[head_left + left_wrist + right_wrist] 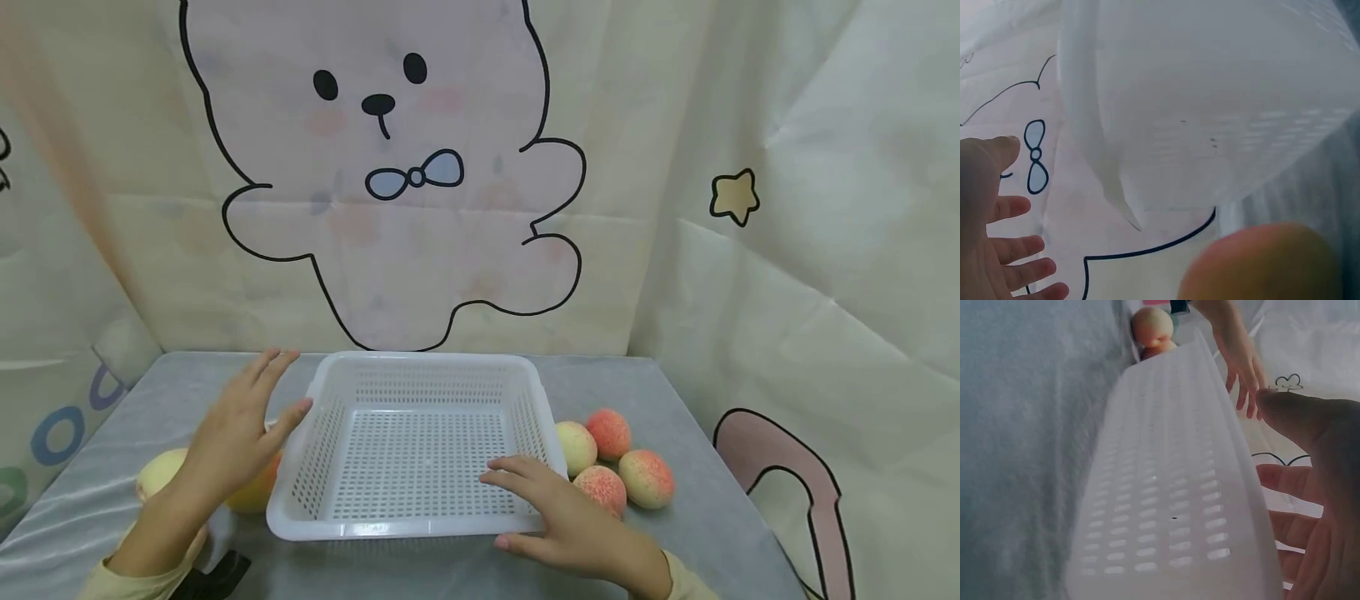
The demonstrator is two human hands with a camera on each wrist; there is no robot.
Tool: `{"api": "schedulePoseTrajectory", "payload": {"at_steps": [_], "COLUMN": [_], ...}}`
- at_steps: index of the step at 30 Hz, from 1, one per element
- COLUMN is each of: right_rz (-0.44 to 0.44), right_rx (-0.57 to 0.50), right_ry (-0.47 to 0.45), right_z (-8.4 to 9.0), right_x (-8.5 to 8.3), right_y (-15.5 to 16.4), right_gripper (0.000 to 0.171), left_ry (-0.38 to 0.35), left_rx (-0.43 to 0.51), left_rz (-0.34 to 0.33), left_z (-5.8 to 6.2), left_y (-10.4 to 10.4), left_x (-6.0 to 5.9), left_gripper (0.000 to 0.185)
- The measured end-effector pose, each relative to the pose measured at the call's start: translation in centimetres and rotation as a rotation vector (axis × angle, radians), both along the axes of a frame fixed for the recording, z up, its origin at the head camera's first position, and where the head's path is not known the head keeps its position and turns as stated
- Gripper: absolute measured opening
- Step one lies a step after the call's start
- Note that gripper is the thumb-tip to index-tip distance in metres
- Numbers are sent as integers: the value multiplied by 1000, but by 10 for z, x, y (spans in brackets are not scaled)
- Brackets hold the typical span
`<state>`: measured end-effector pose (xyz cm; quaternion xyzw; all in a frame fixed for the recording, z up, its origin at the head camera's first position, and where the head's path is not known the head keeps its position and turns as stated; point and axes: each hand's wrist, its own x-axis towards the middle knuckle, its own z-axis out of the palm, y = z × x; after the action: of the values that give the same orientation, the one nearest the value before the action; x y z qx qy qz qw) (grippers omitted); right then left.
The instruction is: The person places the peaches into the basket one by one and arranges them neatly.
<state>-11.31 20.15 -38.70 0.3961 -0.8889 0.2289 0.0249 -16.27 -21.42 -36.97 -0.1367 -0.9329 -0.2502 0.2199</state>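
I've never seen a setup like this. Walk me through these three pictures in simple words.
There is no machine here, only a person's bare left hand and right hand. The wide picture comes from a camera on the person's head, looking forward and down. The other two come from cameras on the wrists, so they look tilted and very close.

A white basket with nothing in it sits on a grey cloth. To its right lie four peach-like fruits; on the left is more fruit, partly hidden by the arm. Behind hangs a cartoon backdrop.

Neither hand appears to grip anything. Both are open beside the basket; whether the right one touches its rim is hard to tell.
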Motion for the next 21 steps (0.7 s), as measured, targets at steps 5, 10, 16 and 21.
{"api": "schedulePoseTrajectory", "payload": {"at_steps": [5,10,16,21], "right_rz": [76,118,123,135], "right_rx": [-30,-77,-83,-90], "right_ry": [31,35,-6,71], "right_z": [-4,-9,-12,-15], "right_x": [2,2,1,1], "right_y": [-2,0,2,3], "right_gripper": [48,37,25,22], "left_ry": [11,-18,-65,-85], "left_rx": [43,60,73,95], "left_rz": [-16,-13,12,15], "left_z": [-7,-12,-18,-21], "left_y": [-7,-16,-25,-31], "left_x": [3,9,14,18], "left_gripper": [53,44,44,44]}}
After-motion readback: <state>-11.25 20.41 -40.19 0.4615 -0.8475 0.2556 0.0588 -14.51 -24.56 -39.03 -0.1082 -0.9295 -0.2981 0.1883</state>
